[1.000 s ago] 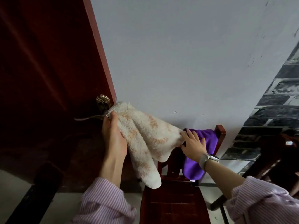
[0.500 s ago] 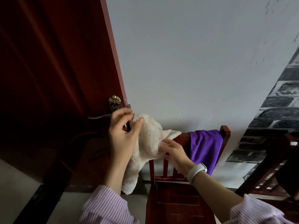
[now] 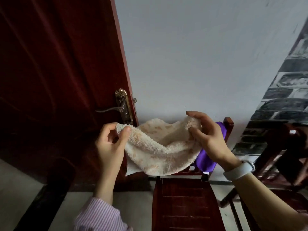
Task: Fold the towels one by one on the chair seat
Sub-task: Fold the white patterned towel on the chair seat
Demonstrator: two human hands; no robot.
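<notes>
In the head view, the cream towel [image 3: 158,147] is pinched at one corner by the left hand [image 3: 110,144] and at the other by the right hand [image 3: 208,139], hanging between the fingers above the chair seat [image 3: 185,205], apparently to be spread for folding. A purple towel [image 3: 206,162] is draped behind the right fingers.

towel [image 3: 160,152] above chair seat [image 3: 185,205]

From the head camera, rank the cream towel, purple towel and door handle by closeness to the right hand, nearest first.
1. Cream towel: pinched by the right hand itself.
2. Purple towel: on the chair back, just behind that hand.
3. Door handle: far left, beyond the left hand.
</notes>
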